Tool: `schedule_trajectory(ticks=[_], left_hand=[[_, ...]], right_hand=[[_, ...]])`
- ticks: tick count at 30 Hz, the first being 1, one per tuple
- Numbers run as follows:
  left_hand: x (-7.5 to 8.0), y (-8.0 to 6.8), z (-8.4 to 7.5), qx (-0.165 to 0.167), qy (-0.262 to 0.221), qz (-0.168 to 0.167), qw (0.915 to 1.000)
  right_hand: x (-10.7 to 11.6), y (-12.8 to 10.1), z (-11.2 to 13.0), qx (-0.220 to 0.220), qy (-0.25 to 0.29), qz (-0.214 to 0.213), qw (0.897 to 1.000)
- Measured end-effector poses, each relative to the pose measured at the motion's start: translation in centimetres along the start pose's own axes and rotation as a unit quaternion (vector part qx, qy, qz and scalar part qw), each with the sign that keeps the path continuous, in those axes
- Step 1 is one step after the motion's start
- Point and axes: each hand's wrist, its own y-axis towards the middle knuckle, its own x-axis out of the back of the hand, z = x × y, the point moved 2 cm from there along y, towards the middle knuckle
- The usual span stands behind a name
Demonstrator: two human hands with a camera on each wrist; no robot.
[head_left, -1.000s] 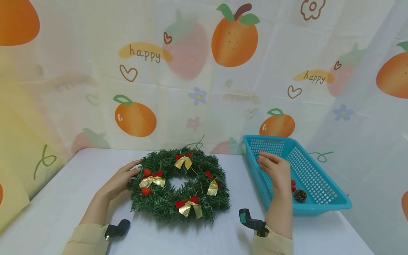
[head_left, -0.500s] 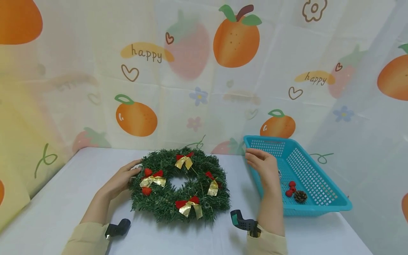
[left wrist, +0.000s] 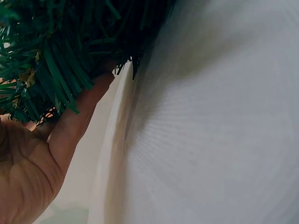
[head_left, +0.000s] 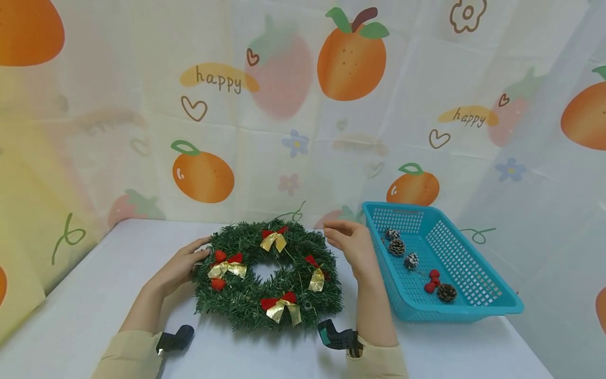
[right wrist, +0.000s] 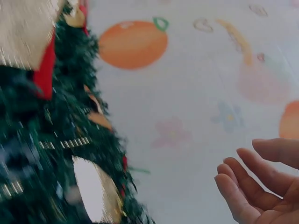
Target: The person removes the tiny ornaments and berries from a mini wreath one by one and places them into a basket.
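A green Christmas wreath (head_left: 222, 305) with red and gold bows lies on the white table. My left hand (head_left: 182, 266) grips its left edge; in the left wrist view the thumb (left wrist: 77, 121) presses against the needles and the other fingers are mostly hidden. Off the wreath's upper right edge is my right hand (head_left: 352, 245), raised above the table. Its fingers (right wrist: 252, 186) are loosely bent with nothing between them in the right wrist view. A red bow with gold tails (head_left: 316, 279) on the wreath's right side is nearest to it.
A blue plastic basket (head_left: 478, 309) stands on the right, behind the right forearm. In it lie several pine cones (head_left: 396, 247), some white-tipped, and a cluster of red berries (head_left: 432, 283). A fruit-printed cloth (head_left: 303, 173) hangs at the table's back edge.
My right hand has moved left, from over the basket to beside the wreath, uncovering the pine cones and berries. The left hand and the wreath have stayed in place.
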Motion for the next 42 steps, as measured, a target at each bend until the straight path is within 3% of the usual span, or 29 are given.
schedule_trajectory(ticks=[4, 7, 11, 13, 18, 21, 31, 42], left_hand=[[0.0, 0.0, 0.0, -0.001, -0.005, 0.000, 1.0000], [0.0, -0.1, -0.1, -0.002, 0.000, -0.001, 1.0000], [0.0, -0.2, -0.3, 0.001, 0.002, 0.003, 1.0000], [-0.1, -0.2, -0.4, 0.001, -0.001, 0.005, 1.0000], [0.0, -0.3, -0.4, 0.002, -0.004, 0.001, 1.0000], [0.0, -0.2, -0.4, 0.001, -0.006, 0.000, 1.0000], [-0.1, 0.1, -0.2, 0.003, -0.011, 0.001, 0.9999], [0.0, 0.0, -0.1, 0.001, -0.003, 0.005, 1.0000]], right_hand=[[-1.9, 0.9, -1.7, 0.034, -0.011, 0.036, 0.999], [-3.2, 2.7, -4.6, 0.059, -0.023, 0.058, 0.996], [-4.8, 4.5, -7.3, 0.053, -0.022, 0.076, 0.995], [-5.7, 4.1, -6.8, 0.041, -0.021, 0.085, 0.995], [-7.7, 0.6, -1.2, 0.017, -0.044, 0.098, 0.994], [-8.9, -0.6, 0.6, 0.007, -0.063, 0.102, 0.993], [-11.8, -0.7, -0.1, -0.010, -0.087, 0.114, 0.990], [-14.5, -1.3, -0.5, 0.006, -0.112, 0.160, 0.981]])
